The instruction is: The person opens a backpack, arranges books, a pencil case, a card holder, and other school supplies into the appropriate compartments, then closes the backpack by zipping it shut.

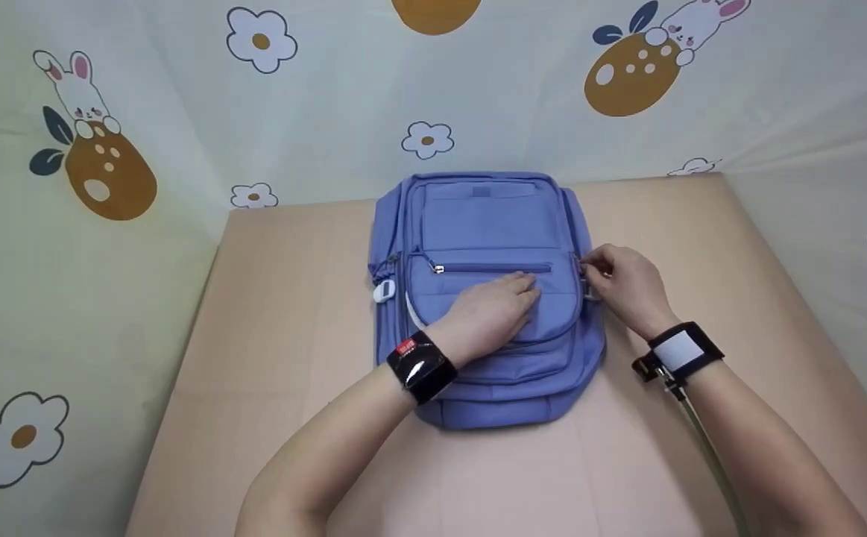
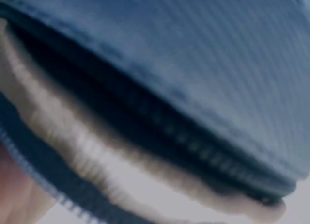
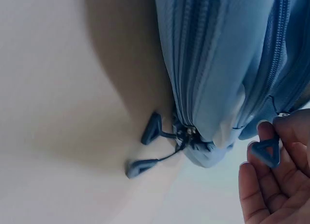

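A blue backpack (image 1: 489, 224) lies with its front up. My left hand (image 1: 496, 309) rests on its front pocket, fingers fairly straight, below a short horizontal zipper (image 1: 493, 268). At the bag's right side my right hand (image 1: 627, 287) pinches a zipper pull (image 3: 266, 151); its triangular blue loop lies over the fingers in the right wrist view. Two more pulls (image 3: 152, 129) hang from another zipper there. In the left wrist view a parted zipper edge (image 2: 193, 149) shows a pale strip (image 2: 121, 170) along the gap.
The bag lies on a tan tabletop (image 1: 284, 313). Behind it and at both sides hangs a pale curtain (image 1: 329, 112) printed with flowers and rabbits. A white buckle (image 1: 384, 291) sits at the bag's left side. From my right wristband (image 1: 683, 354) a cable (image 1: 709, 447) runs down.
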Action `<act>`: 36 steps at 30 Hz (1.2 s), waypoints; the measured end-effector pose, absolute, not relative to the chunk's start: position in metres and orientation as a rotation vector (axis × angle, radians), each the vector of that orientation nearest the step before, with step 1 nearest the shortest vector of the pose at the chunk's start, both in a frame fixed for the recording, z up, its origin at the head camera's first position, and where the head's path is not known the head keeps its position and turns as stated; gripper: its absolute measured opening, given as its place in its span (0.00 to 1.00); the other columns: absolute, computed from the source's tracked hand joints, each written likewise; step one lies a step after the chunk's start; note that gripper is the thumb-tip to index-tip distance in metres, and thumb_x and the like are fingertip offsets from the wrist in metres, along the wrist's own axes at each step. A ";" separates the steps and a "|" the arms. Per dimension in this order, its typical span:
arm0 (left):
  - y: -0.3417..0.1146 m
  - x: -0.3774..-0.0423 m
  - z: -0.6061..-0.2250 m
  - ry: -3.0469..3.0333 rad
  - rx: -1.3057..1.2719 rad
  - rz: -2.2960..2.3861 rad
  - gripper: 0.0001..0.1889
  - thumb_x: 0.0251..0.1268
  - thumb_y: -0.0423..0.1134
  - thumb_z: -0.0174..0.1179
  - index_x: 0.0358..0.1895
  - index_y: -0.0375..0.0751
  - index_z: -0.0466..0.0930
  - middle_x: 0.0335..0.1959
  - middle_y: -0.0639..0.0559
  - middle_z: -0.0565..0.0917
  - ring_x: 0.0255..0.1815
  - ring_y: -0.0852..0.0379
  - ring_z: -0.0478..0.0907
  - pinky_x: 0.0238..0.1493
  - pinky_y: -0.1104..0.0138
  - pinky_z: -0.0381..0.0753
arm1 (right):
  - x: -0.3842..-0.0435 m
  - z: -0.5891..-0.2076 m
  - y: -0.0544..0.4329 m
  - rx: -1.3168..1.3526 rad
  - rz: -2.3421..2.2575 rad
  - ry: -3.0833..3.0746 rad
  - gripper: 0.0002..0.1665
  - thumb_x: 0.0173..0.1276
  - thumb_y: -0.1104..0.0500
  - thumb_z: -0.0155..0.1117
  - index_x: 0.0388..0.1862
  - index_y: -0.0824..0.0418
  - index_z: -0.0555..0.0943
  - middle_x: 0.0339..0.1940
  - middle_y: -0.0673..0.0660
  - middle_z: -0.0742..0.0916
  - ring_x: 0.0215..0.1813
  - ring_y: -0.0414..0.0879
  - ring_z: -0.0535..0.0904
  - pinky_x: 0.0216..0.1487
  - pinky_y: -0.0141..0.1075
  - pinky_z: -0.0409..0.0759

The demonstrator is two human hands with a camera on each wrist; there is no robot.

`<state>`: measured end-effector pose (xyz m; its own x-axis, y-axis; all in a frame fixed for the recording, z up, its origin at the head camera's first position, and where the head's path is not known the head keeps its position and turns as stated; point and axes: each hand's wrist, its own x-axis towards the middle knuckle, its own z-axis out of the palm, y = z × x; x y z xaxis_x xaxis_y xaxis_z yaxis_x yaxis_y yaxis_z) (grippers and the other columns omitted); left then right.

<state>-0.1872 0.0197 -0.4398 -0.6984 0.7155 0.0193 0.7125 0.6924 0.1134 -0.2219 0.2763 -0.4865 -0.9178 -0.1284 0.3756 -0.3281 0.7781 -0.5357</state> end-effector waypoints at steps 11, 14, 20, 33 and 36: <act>0.020 -0.187 -0.442 2.865 1.222 0.171 0.24 0.82 0.47 0.50 0.73 0.42 0.71 0.76 0.47 0.68 0.77 0.50 0.64 0.74 0.57 0.65 | -0.179 -0.478 0.279 0.584 0.577 -2.646 0.05 0.61 0.68 0.72 0.35 0.62 0.86 0.30 0.55 0.88 0.31 0.50 0.80 0.31 0.45 0.79; 0.020 -0.187 -0.442 2.861 1.222 0.165 0.24 0.82 0.47 0.50 0.74 0.42 0.71 0.77 0.46 0.68 0.77 0.50 0.63 0.74 0.57 0.64 | -0.168 -0.475 0.277 0.603 0.561 -2.656 0.04 0.60 0.67 0.72 0.33 0.61 0.86 0.27 0.52 0.86 0.30 0.48 0.78 0.28 0.43 0.76; 0.017 -0.187 -0.442 2.868 1.241 0.195 0.23 0.82 0.46 0.51 0.73 0.42 0.72 0.76 0.45 0.69 0.77 0.49 0.64 0.75 0.58 0.64 | -0.162 -0.478 0.273 0.577 0.610 -2.662 0.06 0.61 0.69 0.72 0.36 0.62 0.86 0.29 0.54 0.87 0.31 0.49 0.79 0.31 0.44 0.78; -0.011 -0.149 -0.443 2.947 1.429 0.306 0.10 0.73 0.46 0.63 0.48 0.46 0.83 0.66 0.46 0.80 0.69 0.50 0.75 0.67 0.57 0.75 | -0.160 -0.483 0.273 0.555 0.662 -2.669 0.06 0.65 0.68 0.69 0.40 0.64 0.88 0.32 0.56 0.87 0.35 0.51 0.80 0.36 0.46 0.78; -0.018 -0.149 -0.450 2.952 1.430 0.350 0.06 0.73 0.42 0.63 0.45 0.45 0.82 0.66 0.45 0.80 0.69 0.49 0.75 0.69 0.57 0.73 | -0.160 -0.484 0.275 0.554 0.661 -2.641 0.05 0.63 0.68 0.71 0.38 0.63 0.88 0.30 0.55 0.86 0.33 0.50 0.77 0.33 0.43 0.75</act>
<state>-0.1492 -0.0176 -0.4496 -0.6143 0.7545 0.2310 0.7876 0.6042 0.1212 -0.1600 0.2754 -0.4840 -0.8577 -0.2822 0.4299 -0.4515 0.8134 -0.3668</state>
